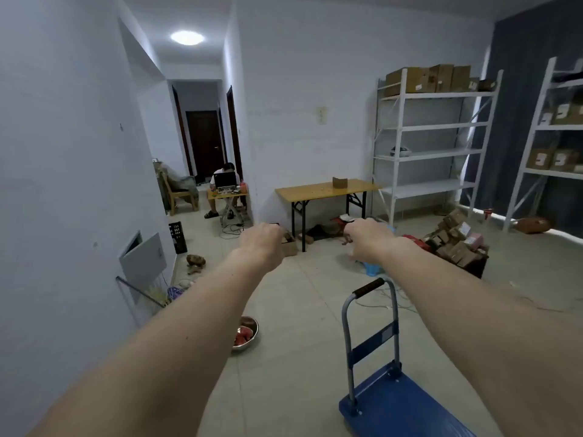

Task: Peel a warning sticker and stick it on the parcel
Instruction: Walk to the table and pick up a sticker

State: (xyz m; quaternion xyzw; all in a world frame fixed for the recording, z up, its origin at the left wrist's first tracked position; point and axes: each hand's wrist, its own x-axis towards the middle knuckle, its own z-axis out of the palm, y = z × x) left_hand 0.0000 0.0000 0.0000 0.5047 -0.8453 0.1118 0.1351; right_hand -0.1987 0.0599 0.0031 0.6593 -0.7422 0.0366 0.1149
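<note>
Both my arms stretch straight out in front of me at chest height. My left hand [262, 244] shows its back, with the fingers curled under and nothing visible in it. My right hand [367, 239] is held the same way, fingers bent down, holding nothing I can see. Far ahead a small cardboard parcel [339, 182] stands on a wooden folding table [315, 189] against the white wall. No sticker can be made out from here.
A blue platform trolley [388, 392] stands on the floor at lower right. A metal bowl [246, 334] of red fruit lies left of it. Cardboard boxes are piled at right [457, 244]. White shelving [432, 137] lines the right wall. A person sits at a laptop [225, 184] in the corridor.
</note>
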